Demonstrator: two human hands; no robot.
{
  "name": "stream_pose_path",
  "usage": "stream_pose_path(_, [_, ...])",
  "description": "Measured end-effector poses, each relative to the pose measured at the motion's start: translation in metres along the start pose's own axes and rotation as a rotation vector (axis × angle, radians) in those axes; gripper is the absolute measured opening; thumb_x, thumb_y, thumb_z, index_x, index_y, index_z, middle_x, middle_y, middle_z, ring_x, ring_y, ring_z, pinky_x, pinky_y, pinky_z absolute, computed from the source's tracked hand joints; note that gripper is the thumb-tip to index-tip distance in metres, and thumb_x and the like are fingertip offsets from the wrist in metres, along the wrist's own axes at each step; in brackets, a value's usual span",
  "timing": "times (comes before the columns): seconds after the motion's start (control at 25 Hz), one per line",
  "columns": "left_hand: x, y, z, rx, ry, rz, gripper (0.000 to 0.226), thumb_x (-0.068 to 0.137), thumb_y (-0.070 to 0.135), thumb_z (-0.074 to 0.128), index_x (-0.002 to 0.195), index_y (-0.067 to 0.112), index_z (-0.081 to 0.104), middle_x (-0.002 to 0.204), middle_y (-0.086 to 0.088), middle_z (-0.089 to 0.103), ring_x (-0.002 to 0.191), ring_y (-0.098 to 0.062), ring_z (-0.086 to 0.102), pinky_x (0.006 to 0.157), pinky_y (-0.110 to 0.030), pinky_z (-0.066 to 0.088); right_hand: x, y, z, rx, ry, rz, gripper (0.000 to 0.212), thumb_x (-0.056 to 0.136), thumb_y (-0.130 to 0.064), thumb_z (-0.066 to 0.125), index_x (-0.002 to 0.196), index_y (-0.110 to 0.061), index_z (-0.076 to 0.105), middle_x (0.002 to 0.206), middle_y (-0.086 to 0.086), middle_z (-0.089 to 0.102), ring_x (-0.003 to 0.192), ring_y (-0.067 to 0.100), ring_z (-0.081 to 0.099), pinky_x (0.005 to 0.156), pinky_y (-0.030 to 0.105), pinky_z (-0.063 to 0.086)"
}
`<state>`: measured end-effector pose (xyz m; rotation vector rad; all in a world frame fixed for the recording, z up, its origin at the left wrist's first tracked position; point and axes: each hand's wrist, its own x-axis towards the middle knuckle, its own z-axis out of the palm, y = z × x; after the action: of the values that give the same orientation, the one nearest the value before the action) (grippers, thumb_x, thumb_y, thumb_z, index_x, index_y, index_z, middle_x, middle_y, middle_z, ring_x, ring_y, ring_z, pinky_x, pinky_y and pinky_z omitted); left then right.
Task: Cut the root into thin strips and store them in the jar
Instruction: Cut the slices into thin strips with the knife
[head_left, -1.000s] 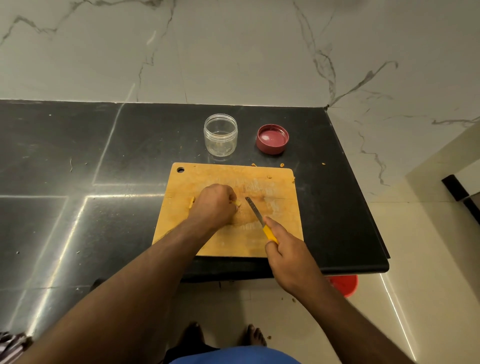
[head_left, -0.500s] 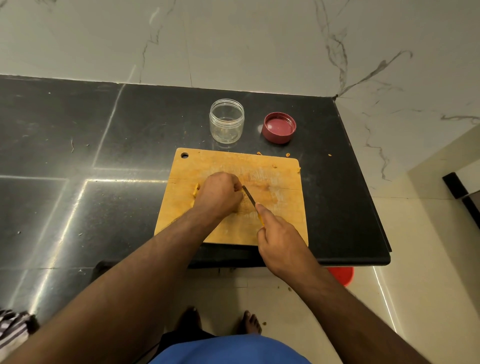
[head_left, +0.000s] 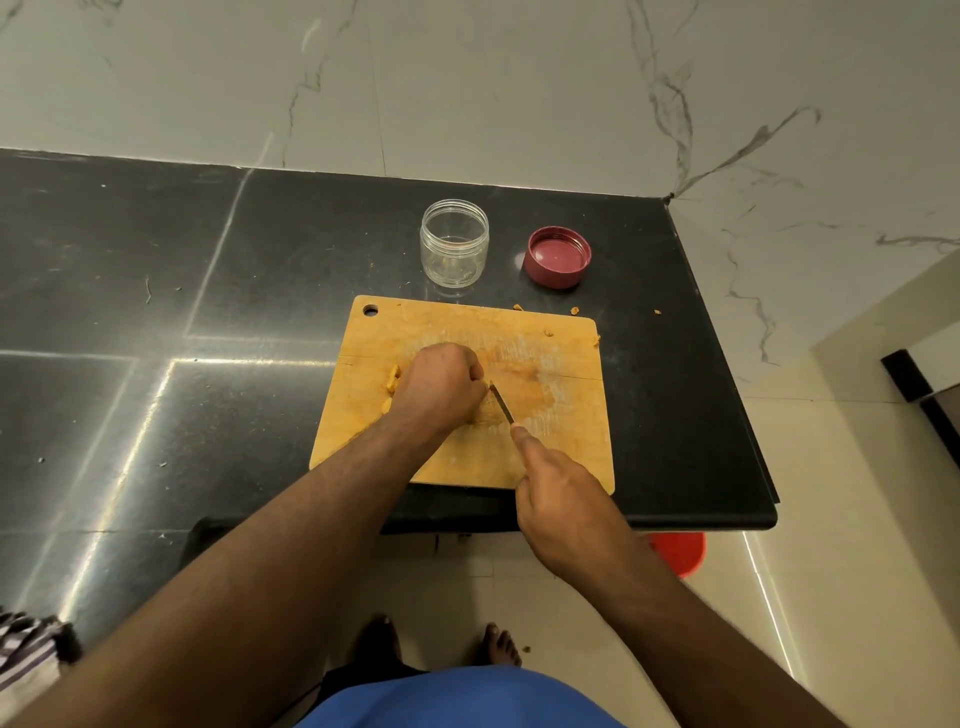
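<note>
On the board (head_left: 550, 441), left hand (head_left: 441, 387) clamps root; right hand (head_left: 563, 499) grips knife (head_left: 501, 404), mid-slicing. Next: another thin cut.

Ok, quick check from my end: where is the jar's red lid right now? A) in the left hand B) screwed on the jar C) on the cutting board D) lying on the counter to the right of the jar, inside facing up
D: the red lid lies on the black counter just right of the open jar, its hollow side up, beyond the cutting board.
</note>
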<state>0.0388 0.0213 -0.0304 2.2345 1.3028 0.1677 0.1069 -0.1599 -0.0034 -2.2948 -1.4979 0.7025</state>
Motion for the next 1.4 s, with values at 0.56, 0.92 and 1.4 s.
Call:
stream_pose_path(0.56, [-0.002,0.0,0.001,0.008,0.003,-0.008,0.018,0.094,0.015,0.062,0.104,0.018,0.076,0.102,0.0,0.072,0.094,-0.017,0.065,0.085,-0.037,0.059,0.015,-0.005,0.002,0.023,0.06,-0.002,0.053,0.103,-0.021,0.034,0.155,-0.025,0.023,0.114,0.001,0.056,0.098,0.016,0.053,0.084,0.036,0.05])
stream_pose_path(0.92, [-0.001,0.0,-0.001,0.0,-0.01,0.004,0.018,0.092,0.016,0.062,0.102,0.017,0.077,0.101,0.001,0.073,0.09,-0.015,0.064,0.08,-0.031,0.057,0.017,-0.007,0.003,-0.001,0.011,-0.01,0.054,0.102,-0.02,0.033,0.155,-0.024,0.022,0.114,0.004,0.058,0.097,0.019,0.055,0.081,0.037,0.05])
stream_pose_path(1.4, [-0.004,-0.002,0.002,-0.041,0.015,-0.018,0.018,0.094,0.017,0.066,0.11,0.018,0.074,0.107,0.002,0.071,0.096,-0.014,0.063,0.086,-0.031,0.056,0.01,-0.007,-0.001,0.034,0.071,-0.016,0.053,0.103,-0.02,0.035,0.154,-0.027,0.023,0.111,0.0,0.055,0.094,0.013,0.052,0.078,0.03,0.046])
